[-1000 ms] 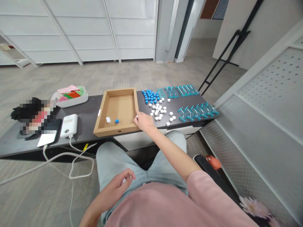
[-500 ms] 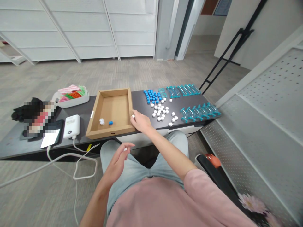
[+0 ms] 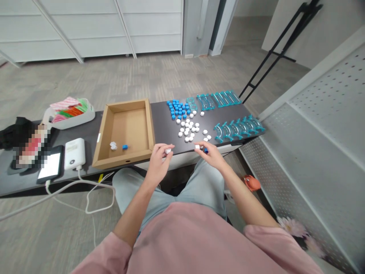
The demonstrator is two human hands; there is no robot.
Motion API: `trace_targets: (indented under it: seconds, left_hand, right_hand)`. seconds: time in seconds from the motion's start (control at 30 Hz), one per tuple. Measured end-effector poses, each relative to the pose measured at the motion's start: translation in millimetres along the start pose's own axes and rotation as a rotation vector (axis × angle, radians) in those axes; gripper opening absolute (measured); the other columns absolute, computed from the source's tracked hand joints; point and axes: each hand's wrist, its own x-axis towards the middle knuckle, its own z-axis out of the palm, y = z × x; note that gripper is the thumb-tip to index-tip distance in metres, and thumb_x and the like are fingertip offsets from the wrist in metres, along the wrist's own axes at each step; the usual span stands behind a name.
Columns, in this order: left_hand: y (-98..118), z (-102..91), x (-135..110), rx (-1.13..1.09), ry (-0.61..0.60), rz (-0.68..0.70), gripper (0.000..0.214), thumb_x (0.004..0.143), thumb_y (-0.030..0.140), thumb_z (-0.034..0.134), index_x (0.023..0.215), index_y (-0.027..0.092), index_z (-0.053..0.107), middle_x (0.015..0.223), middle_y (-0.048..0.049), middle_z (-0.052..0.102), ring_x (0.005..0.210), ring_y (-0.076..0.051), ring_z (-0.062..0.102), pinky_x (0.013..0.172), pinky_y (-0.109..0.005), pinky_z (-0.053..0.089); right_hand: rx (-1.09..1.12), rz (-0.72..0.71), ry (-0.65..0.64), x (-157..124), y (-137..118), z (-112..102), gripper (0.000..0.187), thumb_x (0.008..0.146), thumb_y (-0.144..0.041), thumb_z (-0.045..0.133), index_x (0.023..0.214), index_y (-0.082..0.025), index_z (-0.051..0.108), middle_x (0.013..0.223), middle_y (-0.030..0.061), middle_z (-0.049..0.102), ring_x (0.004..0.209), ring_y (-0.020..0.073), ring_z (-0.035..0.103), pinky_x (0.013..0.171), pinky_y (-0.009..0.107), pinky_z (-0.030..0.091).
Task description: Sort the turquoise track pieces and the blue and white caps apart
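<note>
My left hand (image 3: 159,160) hovers at the table's front edge, its fingertips pinched on a small white hexagonal piece (image 3: 168,151). My right hand (image 3: 209,154) is beside it, pinching another white piece (image 3: 197,146), with a blue piece (image 3: 205,151) tucked under its fingers. A cardboard tray (image 3: 107,160) to the left holds one white piece (image 3: 113,145) and one blue piece (image 3: 124,147). Loose white pieces (image 3: 188,129) and blue pieces (image 3: 177,108) lie on the dark table behind my hands.
Teal curved track pieces (image 3: 236,127) lie in two rows at the table's right end. A white bin of coloured parts (image 3: 68,112), a white power bank (image 3: 74,153) with its cable, and a phone (image 3: 51,167) sit left of the tray. A perforated metal panel stands at the right.
My left hand rose from my lap to the table edge with a white piece. My right hand moved from the tray's right wall to the right and now pinches a white piece.
</note>
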Motion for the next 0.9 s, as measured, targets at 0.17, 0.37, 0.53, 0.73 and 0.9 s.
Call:
trace_targets:
  seconds: [0.17, 0.37, 0.53, 0.73, 0.9]
  left_hand:
    - [-18.0, 40.2, 41.8, 0.147, 0.017, 0.081, 0.027, 0.11, 0.035, 0.064, 0.128, 0.037, 0.085, 0.138, -0.0166, 0.074, 0.134, -0.034, 0.074, 0.121, -0.055, 0.068]
    - [-36.6, 52.9, 60.8, 0.318, 0.047, 0.06, 0.019, 0.108, 0.027, 0.071, 0.122, 0.034, 0.083, 0.134, -0.0127, 0.082, 0.124, -0.038, 0.076, 0.119, -0.062, 0.063]
    - [-46.7, 56.1, 59.0, 0.337, 0.077, 0.036, 0.024, 0.106, 0.022, 0.074, 0.125, 0.034, 0.082, 0.136, -0.0108, 0.086, 0.135, -0.042, 0.076, 0.124, -0.069, 0.058]
    - [-51.5, 53.6, 58.2, 0.257, 0.104, 0.047, 0.019, 0.107, 0.028, 0.072, 0.123, 0.033, 0.08, 0.134, -0.0106, 0.083, 0.129, -0.035, 0.08, 0.123, -0.059, 0.063]
    - [-45.6, 56.2, 58.5, 0.271, 0.098, 0.053, 0.016, 0.107, 0.027, 0.073, 0.12, 0.033, 0.08, 0.133, -0.0097, 0.082, 0.128, -0.033, 0.08, 0.121, -0.055, 0.064]
  right_hand:
    - [0.032, 0.066, 0.064, -8.0, 20.2, -15.7, 0.037, 0.099, -0.071, 0.08, 0.121, -0.041, 0.084, 0.124, 0.0127, 0.086, 0.118, 0.0436, 0.078, 0.109, 0.064, 0.065]
    - [-0.148, 0.002, 0.0, 17.9, 21.9, -29.9, 0.017, 0.103, -0.041, 0.079, 0.117, -0.03, 0.082, 0.116, 0.0129, 0.084, 0.115, 0.038, 0.079, 0.109, 0.052, 0.062]
    - [-0.487, 0.017, -0.118, 54.9, 0.0, -28.5, 0.021, 0.107, -0.028, 0.076, 0.127, -0.025, 0.084, 0.128, 0.0142, 0.085, 0.116, 0.0341, 0.079, 0.102, 0.042, 0.06]
    - [-0.65, 0.04, -0.204, 75.1, -17.5, -16.9, 0.02, 0.107, -0.025, 0.079, 0.125, -0.024, 0.088, 0.132, 0.0185, 0.087, 0.121, 0.0385, 0.081, 0.097, 0.043, 0.06]
    - [-0.564, 0.051, -0.147, 74.1, -13.6, -20.7, 0.027, 0.107, -0.036, 0.079, 0.13, -0.023, 0.085, 0.125, 0.017, 0.086, 0.115, 0.0379, 0.079, 0.097, 0.044, 0.059]
